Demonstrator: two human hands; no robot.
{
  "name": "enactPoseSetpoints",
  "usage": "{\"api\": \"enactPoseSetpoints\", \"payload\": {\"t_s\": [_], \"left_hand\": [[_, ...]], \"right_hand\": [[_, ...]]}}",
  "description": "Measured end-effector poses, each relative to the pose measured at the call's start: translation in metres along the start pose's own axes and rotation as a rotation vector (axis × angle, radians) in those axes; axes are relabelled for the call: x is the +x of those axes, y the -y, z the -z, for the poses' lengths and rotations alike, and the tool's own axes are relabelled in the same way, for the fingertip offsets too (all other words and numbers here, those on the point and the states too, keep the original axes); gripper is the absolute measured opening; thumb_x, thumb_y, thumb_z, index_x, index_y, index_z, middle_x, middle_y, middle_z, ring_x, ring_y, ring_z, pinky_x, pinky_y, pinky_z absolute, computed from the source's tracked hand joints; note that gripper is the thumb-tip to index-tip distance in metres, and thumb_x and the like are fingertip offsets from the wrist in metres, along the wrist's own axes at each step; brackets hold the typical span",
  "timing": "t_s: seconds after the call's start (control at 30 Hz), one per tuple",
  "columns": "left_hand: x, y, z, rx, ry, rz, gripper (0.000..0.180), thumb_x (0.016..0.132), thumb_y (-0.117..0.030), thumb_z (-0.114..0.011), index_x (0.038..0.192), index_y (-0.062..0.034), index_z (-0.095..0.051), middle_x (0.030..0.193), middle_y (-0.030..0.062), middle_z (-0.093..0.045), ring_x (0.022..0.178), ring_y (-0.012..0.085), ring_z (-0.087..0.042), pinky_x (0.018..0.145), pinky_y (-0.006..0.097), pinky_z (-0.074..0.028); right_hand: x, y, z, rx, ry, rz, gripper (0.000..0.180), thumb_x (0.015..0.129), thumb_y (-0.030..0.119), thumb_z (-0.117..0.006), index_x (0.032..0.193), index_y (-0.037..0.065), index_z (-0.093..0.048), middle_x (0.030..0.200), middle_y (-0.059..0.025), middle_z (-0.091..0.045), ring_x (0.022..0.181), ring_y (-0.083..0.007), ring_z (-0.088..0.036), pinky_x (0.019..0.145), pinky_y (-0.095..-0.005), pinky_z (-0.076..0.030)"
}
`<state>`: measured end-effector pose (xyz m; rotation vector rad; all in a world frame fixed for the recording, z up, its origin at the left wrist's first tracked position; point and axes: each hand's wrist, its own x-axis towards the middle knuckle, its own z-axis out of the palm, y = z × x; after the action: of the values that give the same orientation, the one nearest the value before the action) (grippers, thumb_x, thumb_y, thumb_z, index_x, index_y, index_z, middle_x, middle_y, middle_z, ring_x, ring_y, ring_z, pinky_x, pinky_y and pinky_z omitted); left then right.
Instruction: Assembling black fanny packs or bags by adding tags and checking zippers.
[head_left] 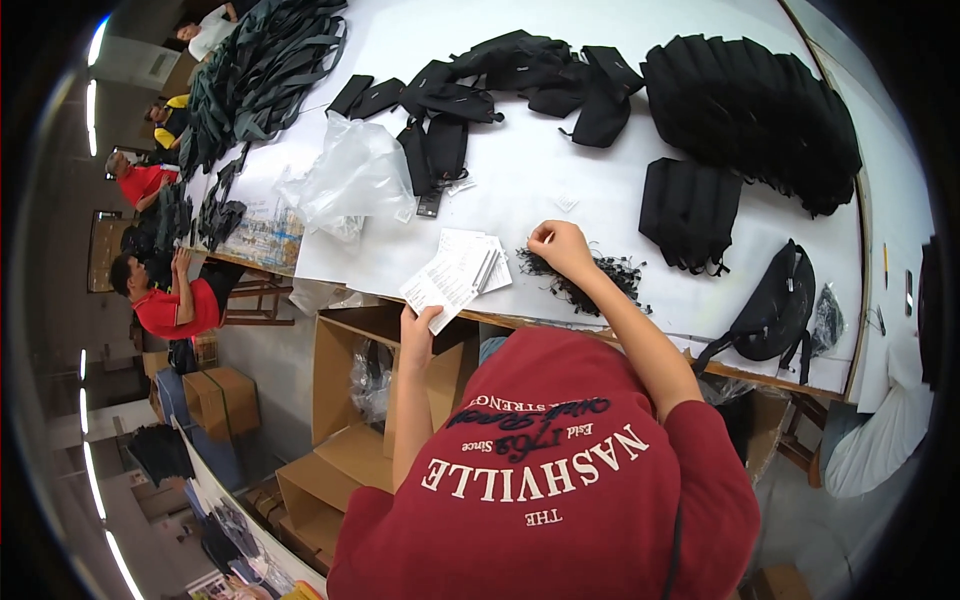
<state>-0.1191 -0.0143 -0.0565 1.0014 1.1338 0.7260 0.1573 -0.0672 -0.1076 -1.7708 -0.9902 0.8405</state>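
Observation:
My left hand (pixel 419 329) is closed on the lower corner of a fanned stack of white printed paper tags (pixel 446 279), above the table's near edge. My right hand (pixel 563 248) is pinched over a heap of small black loops (pixel 606 282), possibly tag strings. A small whitish bit shows at its fingertips, too small to make out. Beyond this hand a small white slip (pixel 566 204) lies on the white table (pixel 540 170). Left of it, black pouches (pixel 446 148) lie beside a crumpled clear plastic bag (pixel 362 170).
A long row of black bags (pixel 745 115) fills the far right, with a shorter stack (pixel 690 212) nearer. One black waist bag (pixel 778 305) lies at the right edge. Dark straps (pixel 255 85) are heaped far left. Open cardboard boxes (pixel 345 375) stand below; co-workers (pixel 180 300) sit left.

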Motion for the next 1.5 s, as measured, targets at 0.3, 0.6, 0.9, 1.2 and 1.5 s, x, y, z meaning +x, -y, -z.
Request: {"api": "enactPoseSetpoints", "payload": {"t_s": [0.3,0.6,0.9,1.2,1.5], "left_hand": [[-0.023,-0.022,-0.086,-0.21,0.092,0.26,0.032,0.081,-0.01,-0.05,0.111,0.001,-0.05,0.099,0.0095,-0.058,0.083,0.0198,-0.058,0.074,0.033,-0.048],[-0.033,-0.046,-0.121,0.051,0.376,-0.108,0.028,0.084,-0.009,-0.064,0.108,-0.004,-0.049,0.087,0.0007,-0.053,0.073,0.0065,-0.051,0.06,0.021,-0.041],[-0.051,-0.056,-0.124,0.353,0.228,-0.478,0.012,0.084,-0.005,-0.064,0.087,0.0063,-0.063,0.085,0.0031,-0.057,0.068,0.0063,-0.054,0.055,0.02,-0.044],[-0.055,-0.055,-0.129,0.357,0.22,-0.485,0.01,0.082,-0.002,-0.064,0.089,0.0048,-0.065,0.083,0.0063,-0.06,0.069,0.009,-0.055,0.059,0.022,-0.045],[-0.061,-0.064,-0.131,0.479,0.31,-0.653,0.016,0.088,-0.007,-0.059,0.1,0.0002,-0.066,0.086,0.0067,-0.06,0.078,0.0116,-0.057,0.069,0.024,-0.046]], "right_hand": [[-0.056,0.101,0.056,0.75,0.191,0.163,0.007,0.084,0.008,-0.061,0.086,0.002,-0.059,0.075,-0.0013,-0.06,0.063,-0.0053,-0.052,0.058,-0.0197,-0.042],[-0.079,0.089,0.051,0.514,0.071,0.064,0.006,0.081,0.008,-0.065,0.081,0.003,-0.062,0.056,0.0097,-0.036,0.053,-0.0006,-0.03,0.05,-0.0186,-0.025],[-0.093,0.103,0.048,0.221,-0.162,0.333,0.01,0.074,0.007,-0.069,0.08,0.004,-0.061,0.058,0.0019,-0.043,0.051,-0.0053,-0.035,0.047,-0.021,-0.03],[-0.097,0.101,0.05,0.134,-0.195,0.437,0.01,0.076,0.005,-0.068,0.082,0.002,-0.061,0.065,-0.0018,-0.052,0.053,-0.0074,-0.045,0.049,-0.0211,-0.038],[-0.101,0.097,0.058,0.318,-0.078,0.353,0.012,0.079,0.006,-0.068,0.086,0.002,-0.059,0.068,-0.0048,-0.058,0.057,-0.0105,-0.052,0.054,-0.0243,-0.042]]}}
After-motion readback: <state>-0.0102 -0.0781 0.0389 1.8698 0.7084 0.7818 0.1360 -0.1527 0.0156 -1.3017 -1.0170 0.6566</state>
